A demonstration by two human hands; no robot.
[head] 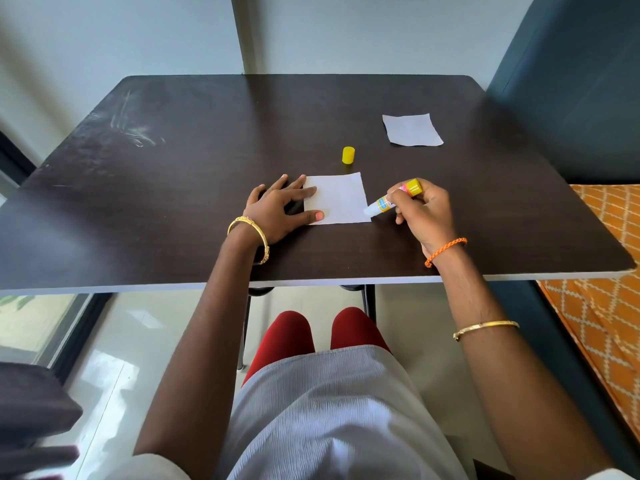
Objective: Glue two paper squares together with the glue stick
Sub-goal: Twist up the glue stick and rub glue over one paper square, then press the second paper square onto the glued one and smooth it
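Observation:
A white paper square [341,199] lies flat on the dark table [173,188] in front of me. My left hand [278,209] rests spread on the table, its thumb and fingertips pressing the square's left edge. My right hand [424,211] grips the uncapped glue stick [391,199], yellow and white, tilted with its white tip touching the square's right edge near the lower corner. The yellow cap [348,155] stands upright just beyond the square. A second white paper square [412,129] lies farther back on the right.
A dark blue upholstered seat [571,98] stands along the table's right side, with an orange patterned cloth [602,306] below it. The table's near edge runs above my knees. A grey wall stands behind the table.

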